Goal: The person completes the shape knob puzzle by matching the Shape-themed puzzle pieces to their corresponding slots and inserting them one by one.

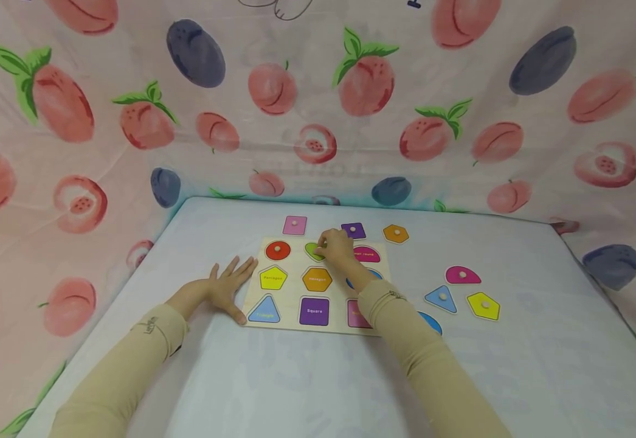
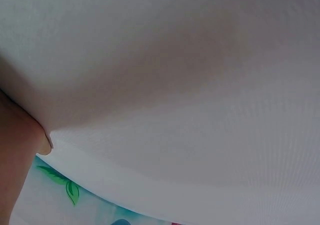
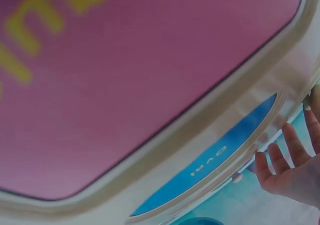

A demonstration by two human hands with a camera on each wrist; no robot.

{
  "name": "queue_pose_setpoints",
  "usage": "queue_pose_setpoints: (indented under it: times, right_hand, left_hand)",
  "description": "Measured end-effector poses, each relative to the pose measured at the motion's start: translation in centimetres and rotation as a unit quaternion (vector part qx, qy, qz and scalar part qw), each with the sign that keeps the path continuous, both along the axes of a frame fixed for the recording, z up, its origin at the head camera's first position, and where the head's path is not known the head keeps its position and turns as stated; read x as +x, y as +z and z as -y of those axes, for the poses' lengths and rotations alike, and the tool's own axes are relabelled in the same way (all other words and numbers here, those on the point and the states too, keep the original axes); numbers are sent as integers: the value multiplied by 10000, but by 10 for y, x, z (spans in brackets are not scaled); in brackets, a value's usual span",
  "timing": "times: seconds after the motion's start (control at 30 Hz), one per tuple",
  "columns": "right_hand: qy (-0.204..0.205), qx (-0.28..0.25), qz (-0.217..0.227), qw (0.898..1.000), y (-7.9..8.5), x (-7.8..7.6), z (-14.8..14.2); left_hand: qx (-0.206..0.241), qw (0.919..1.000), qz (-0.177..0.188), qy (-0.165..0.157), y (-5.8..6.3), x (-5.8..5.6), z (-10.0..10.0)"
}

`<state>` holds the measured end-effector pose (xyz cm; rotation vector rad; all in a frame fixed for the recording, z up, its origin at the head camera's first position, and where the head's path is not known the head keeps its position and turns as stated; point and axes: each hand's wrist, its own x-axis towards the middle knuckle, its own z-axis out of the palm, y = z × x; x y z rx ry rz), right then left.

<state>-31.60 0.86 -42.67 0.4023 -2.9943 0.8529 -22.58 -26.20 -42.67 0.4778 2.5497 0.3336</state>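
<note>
A wooden shape puzzle board [image 1: 294,303] lies on the table. My left hand [image 1: 226,289] rests beside its left edge, fingers spread and thumb at the near corner; in the left wrist view only part of that hand [image 2: 20,150] appears. My right hand [image 1: 337,248] is over the top row and pinches a green puzzle piece [image 1: 311,249] at the top middle slot. Part of the green piece is hidden by the fingers, so its exact shape cannot be told. To its left, a red round piece [image 1: 285,252] with a knob sits in the board.
Loose knobbed pieces lie around the board: a pink square [image 1: 290,229], purple square [image 1: 359,233] and orange hexagon [image 1: 396,239] behind; a magenta half round [image 1: 455,274], light blue triangle [image 1: 439,299], yellow pentagon [image 1: 483,311] and blue piece [image 1: 430,320] to the right.
</note>
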Motion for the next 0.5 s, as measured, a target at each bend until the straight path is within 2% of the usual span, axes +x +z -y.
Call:
queue_pose_setpoints:
  times: [0.2, 0.5]
  right_hand:
    - [-107, 125, 57, 9998, 1, 1, 3]
    - [-164, 32, 216, 9996, 2, 2, 5]
  left_hand:
    - [-4, 10000, -50, 35, 1, 2, -2]
    - [96, 10000, -22, 10, 2, 4, -2]
